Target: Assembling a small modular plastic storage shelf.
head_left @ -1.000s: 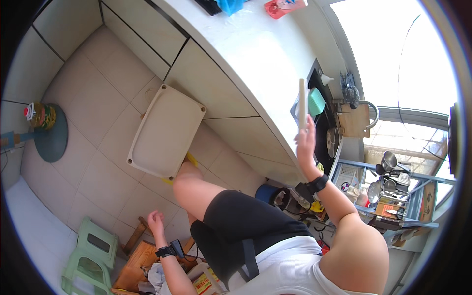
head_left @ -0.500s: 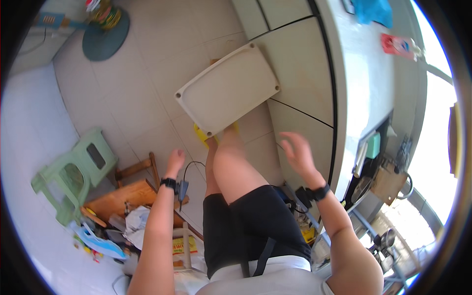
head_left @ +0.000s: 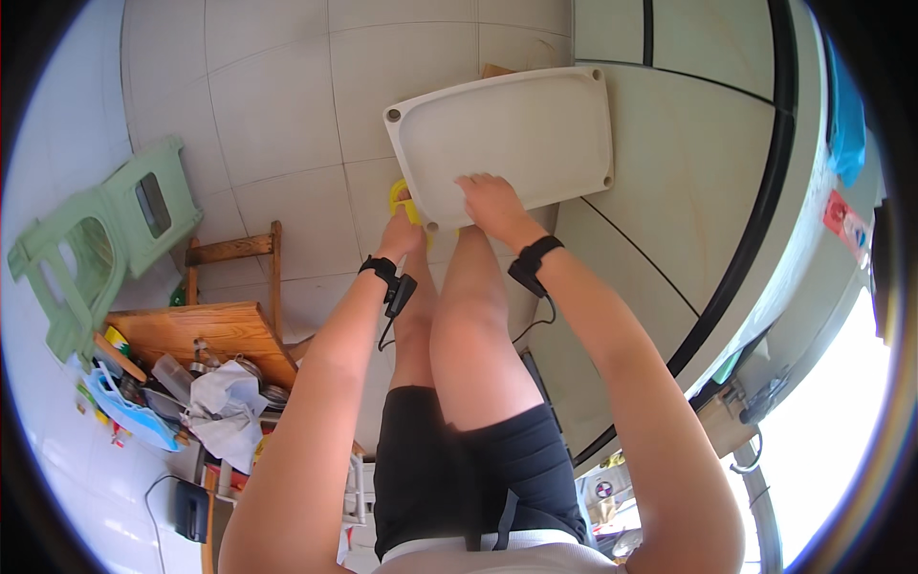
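An off-white plastic shelf panel [head_left: 516, 124], rectangular with raised rims and round holes at its corners, is in front of my feet. My right hand [head_left: 495, 206] reaches over its near edge. Its fingers are loosely bent above the panel's surface, with nothing held; whether they touch is unclear. Beside the panel's near left corner is my left hand [head_left: 402, 234], its fingers curled in and no object showing in them. A yellow slipper [head_left: 398, 198] on my foot is just beyond that hand. Black bands with small devices are around both wrists.
Pale cabinets [head_left: 669, 172] line the right side beneath a counter. At left, a green plastic stool [head_left: 115, 234] leans by the white wall, near a wooden stool [head_left: 210, 330]. Cluttered items, including a white cloth [head_left: 226, 402] and a blue mask [head_left: 129, 411], are behind it.
Both hands have moved forward to the panel; my right hand has come inward from the cabinet side and over it. The view has turned, so the panel appears farther right.
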The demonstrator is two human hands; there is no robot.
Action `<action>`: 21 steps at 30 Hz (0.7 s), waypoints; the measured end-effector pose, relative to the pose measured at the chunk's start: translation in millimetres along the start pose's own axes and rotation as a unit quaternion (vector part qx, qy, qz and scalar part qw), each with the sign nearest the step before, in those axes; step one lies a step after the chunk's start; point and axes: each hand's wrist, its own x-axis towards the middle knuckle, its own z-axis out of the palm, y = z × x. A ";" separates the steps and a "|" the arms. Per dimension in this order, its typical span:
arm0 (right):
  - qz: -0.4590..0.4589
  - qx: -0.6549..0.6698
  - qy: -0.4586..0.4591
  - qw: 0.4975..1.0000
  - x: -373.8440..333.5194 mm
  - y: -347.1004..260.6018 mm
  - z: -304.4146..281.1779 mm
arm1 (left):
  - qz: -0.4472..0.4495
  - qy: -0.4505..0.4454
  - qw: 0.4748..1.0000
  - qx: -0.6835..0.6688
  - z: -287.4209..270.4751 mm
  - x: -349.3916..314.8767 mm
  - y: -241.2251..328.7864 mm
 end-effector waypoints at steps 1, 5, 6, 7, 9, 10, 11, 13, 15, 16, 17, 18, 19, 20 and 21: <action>-0.008 -0.005 -0.005 1.000 18.8 -7.5 -4.2 | 0.000 0.016 1.000 -0.010 -4.7 9.2 -9.0; -0.035 -0.008 0.152 0.988 81.7 -29.3 -15.9 | -0.049 0.050 0.997 -0.009 -20.8 40.8 -11.9; -0.028 -0.006 0.208 0.978 96.5 -33.0 -15.4 | -0.053 0.056 0.997 -0.016 -27.2 47.0 -13.2; -0.036 -0.007 0.205 0.978 111.1 -37.2 -14.7 | -0.036 0.078 0.996 -0.003 -34.0 52.2 -15.1; -0.028 -0.068 0.259 0.963 138.3 -39.1 -11.0 | -0.019 0.105 0.994 0.005 -45.1 66.3 -17.0; -0.035 -0.069 0.257 0.963 148.4 -37.8 -10.3 | 0.021 0.135 0.991 0.009 -49.3 74.2 -16.2; -0.041 -0.109 0.212 0.970 156.9 -33.7 -6.1 | 0.060 0.164 0.985 0.013 -52.6 82.6 -16.9; -0.049 -0.150 0.161 0.974 167.0 -30.9 -1.6 | 0.080 0.159 0.984 0.007 -61.7 97.3 -13.4; -0.004 -0.091 0.009 0.996 177.7 -38.1 -6.4 | 0.098 0.155 0.983 0.004 -71.0 108.5 -14.3; -0.007 -0.092 0.006 0.996 180.5 -43.0 -7.2 | 0.111 0.159 0.981 0.011 -74.8 113.6 -14.3; 0.014 -0.103 -0.001 0.995 182.1 -44.3 -6.8 | 0.125 0.164 0.978 0.016 -77.5 120.2 -13.1; 0.036 -0.114 -0.007 0.993 184.2 -46.2 -6.1 | 0.124 0.165 0.978 0.013 -80.0 126.2 -12.3; 0.034 -0.116 -0.009 0.993 187.3 -49.4 -4.2 | 0.138 0.162 0.977 0.019 -82.4 131.5 -11.7; 0.048 -0.124 0.009 0.991 189.3 -45.6 -1.6 | 0.156 0.156 0.975 0.020 -81.4 137.9 -4.0; 0.062 -0.131 0.027 0.989 191.6 -41.2 0.5 | 0.160 0.154 0.975 0.015 -80.8 143.7 3.4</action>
